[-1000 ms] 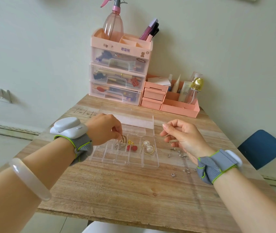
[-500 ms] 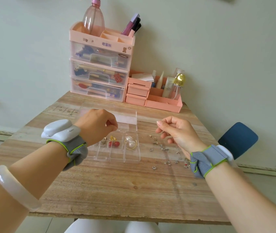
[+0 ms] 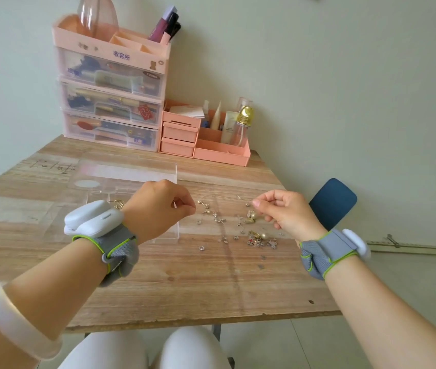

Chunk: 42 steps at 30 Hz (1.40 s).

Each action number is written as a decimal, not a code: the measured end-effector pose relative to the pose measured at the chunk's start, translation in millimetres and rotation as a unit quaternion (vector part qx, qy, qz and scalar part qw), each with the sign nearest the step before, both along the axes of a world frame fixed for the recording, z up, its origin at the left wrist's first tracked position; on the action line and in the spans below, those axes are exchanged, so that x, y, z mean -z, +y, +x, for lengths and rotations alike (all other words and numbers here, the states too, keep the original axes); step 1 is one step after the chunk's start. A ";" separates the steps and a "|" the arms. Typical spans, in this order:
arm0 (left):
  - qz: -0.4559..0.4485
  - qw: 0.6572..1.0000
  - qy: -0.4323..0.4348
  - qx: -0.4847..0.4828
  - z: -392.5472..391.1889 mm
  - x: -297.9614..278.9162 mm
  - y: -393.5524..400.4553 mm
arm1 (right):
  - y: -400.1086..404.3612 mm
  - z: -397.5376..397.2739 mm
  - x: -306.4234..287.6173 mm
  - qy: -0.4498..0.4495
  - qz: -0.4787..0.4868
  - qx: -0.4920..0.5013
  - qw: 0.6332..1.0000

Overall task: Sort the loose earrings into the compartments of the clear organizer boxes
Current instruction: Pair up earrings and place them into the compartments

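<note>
The clear organizer box lies open on the wooden table, its lid folded back flat; my left wrist hides most of the compartments. A gold hoop earring shows in one compartment beside the wrist device. My left hand hovers over the box's right edge with curled fingers and nothing visible in them. Several loose earrings lie scattered between my hands, with a denser pile of pearl and coloured ones. My right hand hovers above that pile, thumb and forefinger pinching a tiny earring that barely shows.
A pink three-drawer tower with brushes and a bottle on top stands at the table's back. A low pink desk organizer with bottles sits to its right. A blue chair is past the table's right edge. My knees are under the front edge.
My left hand has left the compartments and moved right, toward the loose earrings. My right hand has kept its pinch. The view has swung right, showing more of the scattered pile.
</note>
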<state>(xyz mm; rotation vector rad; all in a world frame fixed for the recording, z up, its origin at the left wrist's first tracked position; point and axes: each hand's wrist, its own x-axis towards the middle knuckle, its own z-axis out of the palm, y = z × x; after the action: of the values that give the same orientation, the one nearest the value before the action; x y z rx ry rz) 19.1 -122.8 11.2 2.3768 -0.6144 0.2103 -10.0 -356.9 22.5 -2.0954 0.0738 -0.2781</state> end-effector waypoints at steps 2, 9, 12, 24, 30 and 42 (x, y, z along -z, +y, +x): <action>0.000 1.000 0.002 0.005 -2.5 0.8 -4.2 | -8.7 -5.2 0.9 0.011 -0.020 -0.006 1.000; -0.002 1.000 0.012 0.017 -8.2 3.8 -13.7 | -26.4 -9.6 11.9 0.110 -0.187 -0.061 0.974; -0.005 1.000 0.015 0.020 -8.8 3.7 -15.8 | -26.7 -8.6 15.1 0.119 -0.230 -0.059 0.964; -0.008 0.999 0.027 0.028 -5.5 8.0 -20.6 | -26.2 -2.2 16.1 0.058 -0.217 -0.043 0.973; -0.033 0.998 0.030 0.040 -4.7 11.4 -32.0 | -21.7 1.4 14.6 0.036 -0.150 -0.025 0.988; -0.084 0.992 0.073 0.067 -2.1 15.6 -70.8 | -3.4 0.2 0.7 0.040 0.005 -0.077 0.996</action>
<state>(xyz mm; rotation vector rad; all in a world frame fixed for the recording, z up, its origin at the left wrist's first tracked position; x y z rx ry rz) 17.1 -193.6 -4.4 2.1582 -0.6562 0.0286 -9.8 -360.4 21.8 -2.0882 -0.0384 -0.1005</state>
